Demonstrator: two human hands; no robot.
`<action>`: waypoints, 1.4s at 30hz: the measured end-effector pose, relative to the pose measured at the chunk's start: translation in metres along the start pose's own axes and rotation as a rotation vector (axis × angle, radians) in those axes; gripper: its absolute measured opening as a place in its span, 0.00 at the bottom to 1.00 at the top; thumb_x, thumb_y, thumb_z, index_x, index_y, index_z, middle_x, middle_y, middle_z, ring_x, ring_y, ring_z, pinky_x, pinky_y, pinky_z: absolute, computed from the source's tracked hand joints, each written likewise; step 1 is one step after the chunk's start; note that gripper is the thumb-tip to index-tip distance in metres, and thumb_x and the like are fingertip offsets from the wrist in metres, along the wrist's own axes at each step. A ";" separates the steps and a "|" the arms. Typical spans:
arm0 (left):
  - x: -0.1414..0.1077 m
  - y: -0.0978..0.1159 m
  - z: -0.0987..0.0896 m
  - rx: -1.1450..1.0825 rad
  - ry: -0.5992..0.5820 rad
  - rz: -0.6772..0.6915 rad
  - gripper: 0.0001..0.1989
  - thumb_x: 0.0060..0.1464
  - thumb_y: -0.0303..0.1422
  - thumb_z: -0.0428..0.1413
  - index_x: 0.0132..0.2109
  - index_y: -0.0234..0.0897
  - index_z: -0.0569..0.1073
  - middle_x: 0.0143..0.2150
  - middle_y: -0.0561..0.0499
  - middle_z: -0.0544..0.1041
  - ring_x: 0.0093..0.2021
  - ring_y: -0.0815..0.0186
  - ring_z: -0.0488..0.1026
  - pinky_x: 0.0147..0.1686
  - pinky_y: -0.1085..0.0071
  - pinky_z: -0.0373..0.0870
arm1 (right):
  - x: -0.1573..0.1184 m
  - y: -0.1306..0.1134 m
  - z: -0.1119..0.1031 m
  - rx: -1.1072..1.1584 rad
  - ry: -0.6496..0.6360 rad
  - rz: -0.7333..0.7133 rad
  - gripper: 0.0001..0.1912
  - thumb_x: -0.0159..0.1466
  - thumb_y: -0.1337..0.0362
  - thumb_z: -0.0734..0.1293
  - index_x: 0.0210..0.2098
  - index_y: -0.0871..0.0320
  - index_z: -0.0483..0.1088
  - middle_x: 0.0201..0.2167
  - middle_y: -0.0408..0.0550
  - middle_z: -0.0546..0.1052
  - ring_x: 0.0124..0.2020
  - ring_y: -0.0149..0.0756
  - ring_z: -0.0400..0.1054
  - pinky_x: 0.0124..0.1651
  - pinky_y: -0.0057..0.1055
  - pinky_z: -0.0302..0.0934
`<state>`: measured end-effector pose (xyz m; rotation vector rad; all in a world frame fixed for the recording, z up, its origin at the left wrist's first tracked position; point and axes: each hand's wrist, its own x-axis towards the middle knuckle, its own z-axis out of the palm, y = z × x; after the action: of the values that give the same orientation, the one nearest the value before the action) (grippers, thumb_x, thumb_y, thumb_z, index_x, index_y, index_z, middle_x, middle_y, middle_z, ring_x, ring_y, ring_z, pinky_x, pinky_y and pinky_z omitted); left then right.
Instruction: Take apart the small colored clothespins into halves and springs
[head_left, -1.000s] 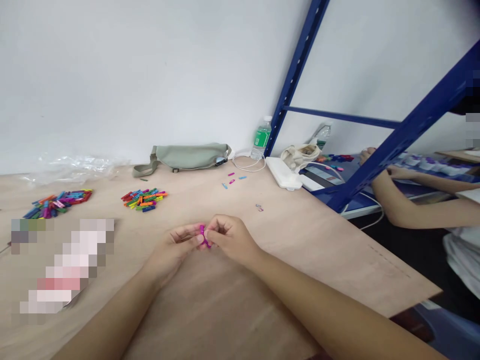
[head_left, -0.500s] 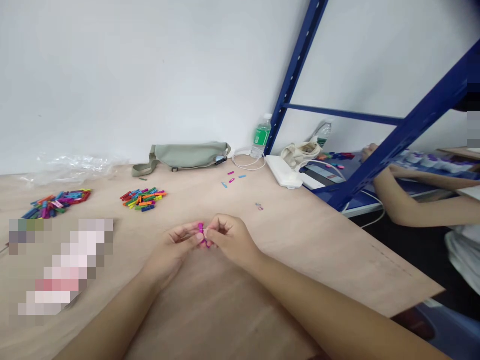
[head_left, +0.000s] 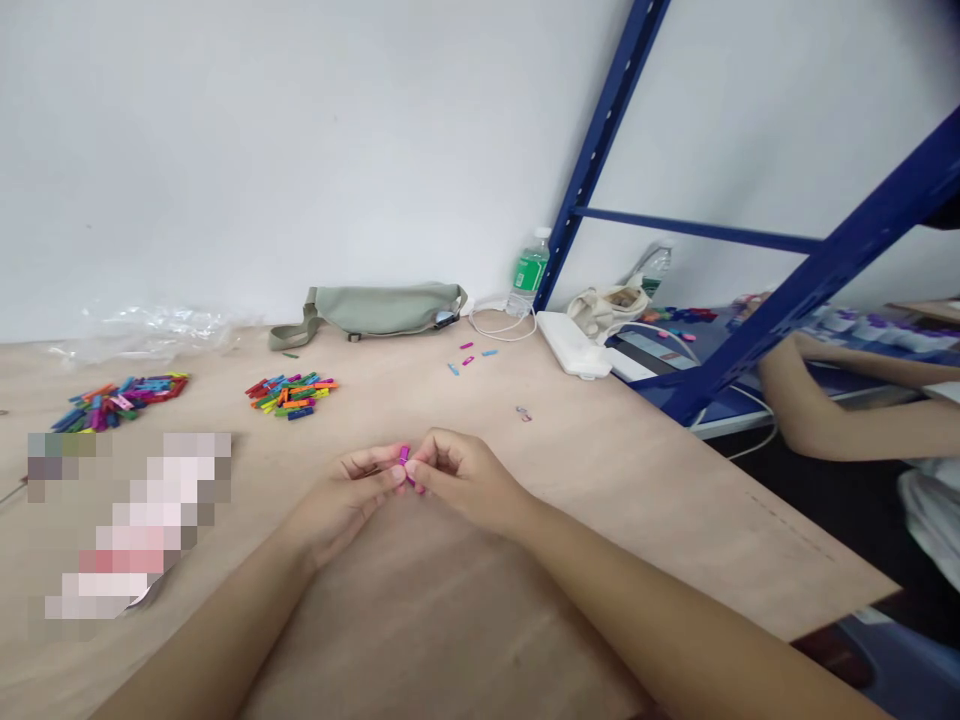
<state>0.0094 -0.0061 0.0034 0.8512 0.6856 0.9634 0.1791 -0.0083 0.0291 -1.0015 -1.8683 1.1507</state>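
Between my hands, a little above the wooden table (head_left: 420, 620), is a small magenta clip (head_left: 404, 455). My left hand (head_left: 349, 500) pinches it from the left between thumb and fingers. From the right, my right hand (head_left: 461, 475) closes its thumb and forefinger on the same clip, and the fingertips nearly touch. Some of the clip is hidden behind the fingers. Beyond my hands lie a pile of coloured clips (head_left: 292, 396) and, farther left, a second pile (head_left: 120, 400). Loose pink and blue pieces (head_left: 468, 360) and small metal bits (head_left: 523, 413) lie to the right.
A grey-green pouch (head_left: 390, 309), clear plastic (head_left: 142, 335), a bottle (head_left: 530, 272) and a white case (head_left: 572, 345) stand along the back. At the left is a blurred-out patch (head_left: 150, 510). A blue rack post (head_left: 825, 260) rises at the right, with another person's arm (head_left: 810, 400) behind it.
The view has shifted slightly. Between my hands, the magenta clip is tilted a little more, and my right fingertips are closer to my left ones.
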 end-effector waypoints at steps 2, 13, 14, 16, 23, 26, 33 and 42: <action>-0.001 0.001 0.000 -0.006 0.003 -0.013 0.11 0.40 0.25 0.60 0.35 0.33 0.75 0.32 0.50 0.76 0.32 0.70 0.70 0.38 0.73 0.64 | 0.001 -0.001 -0.003 0.028 -0.040 0.016 0.09 0.57 0.60 0.62 0.25 0.60 0.63 0.23 0.42 0.71 0.24 0.26 0.62 0.25 0.23 0.55; -0.004 0.001 0.003 -0.040 -0.026 -0.001 0.11 0.40 0.25 0.60 0.35 0.35 0.76 0.30 0.52 0.76 0.29 0.72 0.70 0.38 0.73 0.64 | 0.006 0.002 -0.001 0.260 -0.088 0.000 0.09 0.56 0.62 0.64 0.35 0.60 0.62 0.27 0.45 0.71 0.30 0.29 0.65 0.34 0.28 0.60; -0.004 0.001 0.003 -0.044 -0.026 0.007 0.11 0.40 0.25 0.60 0.36 0.35 0.76 0.30 0.52 0.76 0.29 0.72 0.70 0.38 0.73 0.64 | 0.006 0.002 -0.001 0.274 -0.089 -0.005 0.10 0.57 0.62 0.63 0.36 0.60 0.62 0.28 0.45 0.71 0.30 0.29 0.66 0.34 0.28 0.60; -0.004 0.000 0.004 -0.056 -0.026 0.020 0.12 0.40 0.26 0.60 0.37 0.36 0.75 0.29 0.52 0.76 0.29 0.72 0.70 0.37 0.73 0.65 | 0.007 0.003 0.000 0.288 -0.081 -0.010 0.10 0.57 0.62 0.63 0.37 0.60 0.62 0.28 0.45 0.72 0.30 0.29 0.66 0.35 0.29 0.60; -0.004 0.001 0.007 -0.082 -0.050 0.001 0.15 0.44 0.25 0.58 0.42 0.35 0.73 0.30 0.51 0.76 0.30 0.71 0.70 0.37 0.73 0.66 | 0.004 0.004 0.003 0.250 -0.007 -0.049 0.12 0.56 0.62 0.64 0.39 0.58 0.61 0.31 0.46 0.72 0.32 0.30 0.68 0.36 0.29 0.62; -0.005 0.003 0.008 -0.071 -0.072 -0.013 0.13 0.45 0.27 0.57 0.41 0.34 0.74 0.32 0.49 0.76 0.31 0.69 0.71 0.38 0.72 0.65 | 0.001 0.003 0.004 0.168 0.030 -0.111 0.13 0.57 0.63 0.63 0.42 0.57 0.60 0.31 0.46 0.72 0.34 0.31 0.68 0.38 0.30 0.62; -0.005 0.002 0.007 -0.065 -0.091 -0.025 0.11 0.45 0.27 0.57 0.39 0.34 0.75 0.34 0.48 0.77 0.33 0.67 0.72 0.40 0.70 0.65 | -0.003 -0.003 0.000 -0.170 0.149 -0.288 0.11 0.56 0.62 0.64 0.39 0.56 0.66 0.34 0.46 0.74 0.35 0.33 0.69 0.41 0.30 0.62; -0.007 0.000 0.005 -0.063 -0.149 -0.022 0.09 0.43 0.27 0.59 0.35 0.35 0.75 0.36 0.47 0.77 0.36 0.66 0.72 0.37 0.71 0.65 | -0.010 -0.003 0.000 -0.235 0.158 -0.442 0.12 0.54 0.61 0.66 0.39 0.53 0.69 0.33 0.45 0.75 0.35 0.34 0.69 0.41 0.29 0.62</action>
<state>0.0102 -0.0142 0.0067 0.8495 0.5331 0.8875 0.1829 -0.0184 0.0297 -0.7228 -1.9935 0.5874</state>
